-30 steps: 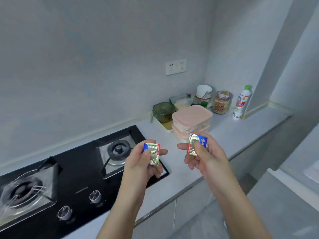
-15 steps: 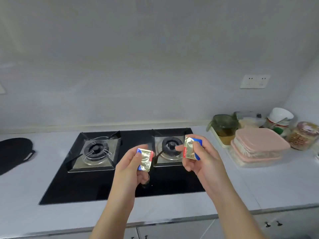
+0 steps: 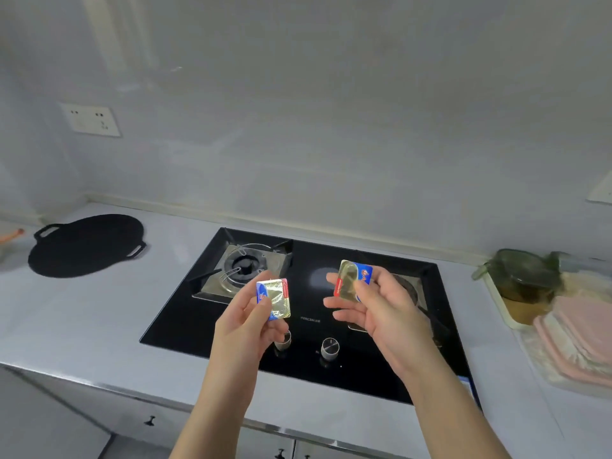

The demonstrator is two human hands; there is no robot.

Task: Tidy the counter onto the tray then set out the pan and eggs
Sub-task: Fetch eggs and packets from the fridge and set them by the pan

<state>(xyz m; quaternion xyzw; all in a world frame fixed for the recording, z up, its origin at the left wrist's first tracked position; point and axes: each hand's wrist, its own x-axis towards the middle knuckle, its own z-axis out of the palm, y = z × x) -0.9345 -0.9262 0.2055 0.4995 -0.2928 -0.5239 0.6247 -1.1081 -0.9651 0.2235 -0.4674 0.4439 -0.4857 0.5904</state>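
**Grey counter (image 3: 99, 309) w/ black gas hob (image 3: 318, 369); each hand holds one foil packet**

Pale wall (image 3: 331, 127) behind, and the gas hob is set into the counter near the middle. Both hands are raised above the hob, apart from each other.

The left hand (image 3: 246, 326) pinches a small square foil packet (image 3: 276, 298), gold w/ blue and red edges, btw thumb and fingers. It is over the black glass, just in front of the left burner (image 3: 245, 270). The right hand (image 3: 390, 313) holds a second foil packet (image 3: 352, 281) of the same kind. The thumb presses on its gold face and the other fingers are spread behind and under it. The 2 packets do not touch and are at approx. the same height. The right hand covers most of the right burner (image 3: 410, 289).

There are two round knobs (image 3: 330, 346) at the front of the hob. One is plain to see, the other is half hidden behind the left hand.

A black flat pan (image 3: 86, 245) w/ two small handles lies on the counter left of the hob, well apart from it. At far right stands a cream tray (image 3: 496, 304) w/ a green glass container (image 3: 523, 276) in it. Pink lidded boxes (image 3: 583, 332) are just beside it, blurred.

A wall socket (image 3: 91, 119) is above the pan. A small orange thing (image 3: 10, 235) shows at the left edge, cannot tell what it is. Cabinet fronts (image 3: 150, 420) w/ dark knobs are below the counter
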